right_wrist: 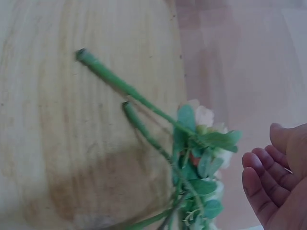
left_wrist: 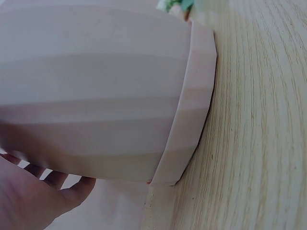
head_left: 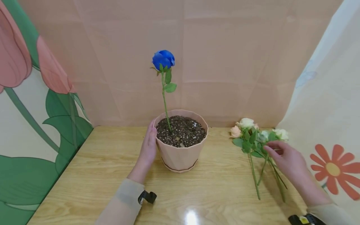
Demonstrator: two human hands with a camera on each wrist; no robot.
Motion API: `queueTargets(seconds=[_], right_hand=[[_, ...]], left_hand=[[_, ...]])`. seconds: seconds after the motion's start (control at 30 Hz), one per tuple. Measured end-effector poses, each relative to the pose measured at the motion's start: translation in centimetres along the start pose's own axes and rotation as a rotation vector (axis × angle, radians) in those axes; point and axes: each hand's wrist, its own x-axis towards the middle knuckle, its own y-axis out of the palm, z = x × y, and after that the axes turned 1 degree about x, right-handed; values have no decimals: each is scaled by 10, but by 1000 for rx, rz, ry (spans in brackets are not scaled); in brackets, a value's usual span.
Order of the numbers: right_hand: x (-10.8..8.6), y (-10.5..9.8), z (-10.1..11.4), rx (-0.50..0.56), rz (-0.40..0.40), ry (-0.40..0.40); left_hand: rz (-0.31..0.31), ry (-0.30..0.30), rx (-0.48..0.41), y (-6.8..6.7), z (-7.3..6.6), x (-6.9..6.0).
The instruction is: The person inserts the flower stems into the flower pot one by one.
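A pink faceted pot (head_left: 180,156) filled with dark soil (head_left: 182,132) holds one upright blue rose (head_left: 163,60), its stem in the soil left of the middle. My left hand (head_left: 148,144) rests against the pot's left side with fingers extended; in the left wrist view the hand (left_wrist: 43,196) lies along the pot wall (left_wrist: 96,91). Over a bunch of pale roses (head_left: 246,123) lying at the right, my right hand (head_left: 289,161) hovers with fingers slightly bent. The right wrist view shows that hand (right_wrist: 276,177) holding nothing, beside the leaves and green stems (right_wrist: 115,81).
The wooden table (head_left: 92,175) ends at a pink cloth backdrop (head_left: 239,62). Printed fabric with tulips (head_left: 17,56) hangs at the left, and another with a red flower (head_left: 333,168) at the right. The pot stands on a matching saucer (head_left: 180,170).
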Motion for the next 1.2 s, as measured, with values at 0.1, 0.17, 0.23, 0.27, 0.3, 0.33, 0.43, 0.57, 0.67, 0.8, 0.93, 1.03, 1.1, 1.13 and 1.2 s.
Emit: queueTargets(seconds=[0.1,0.17,0.23,0.27,0.3,0.33,0.43,0.57,0.67,0.8,0.93,1.03,1.1,1.13,1.2], right_hand=[[1,8,-7,-8,13,-5],[2,13,-10,-4,21,-5],[3,18,-11,5,32,-6],[3,21,-11,9,33,-6],[3,23,-12,13,37,-2],[4,25,-12,16,42,3],[4,29,-14,19,61,18],[4,33,-13,20,92,36],[4,35,-12,10,115,43],[4,38,-12,8,140,50],[3,43,-13,9,144,42],[3,46,-15,-10,138,32],[3,48,-16,-14,141,27],[3,49,-16,-22,139,26],[3,50,-16,-32,144,29]], left_hand=[[-2,7,-3,-1,0,1],[-5,-9,2,-1,-1,0],[-9,-24,3,-1,-1,0],[-10,-32,5,-2,-2,-1],[-11,-36,6,-2,-2,-1],[-11,-42,7,-2,-2,-1],[-9,-42,7,-2,-1,0],[-6,-30,0,-2,0,1],[-1,-12,-13,-1,0,2],[3,-5,-18,-1,1,2],[0,-21,-10,-1,1,2],[-3,-25,-6,-1,1,1],[-3,-26,-7,-1,0,1],[-3,-26,-6,0,0,1],[-3,-30,-3,0,0,1]])
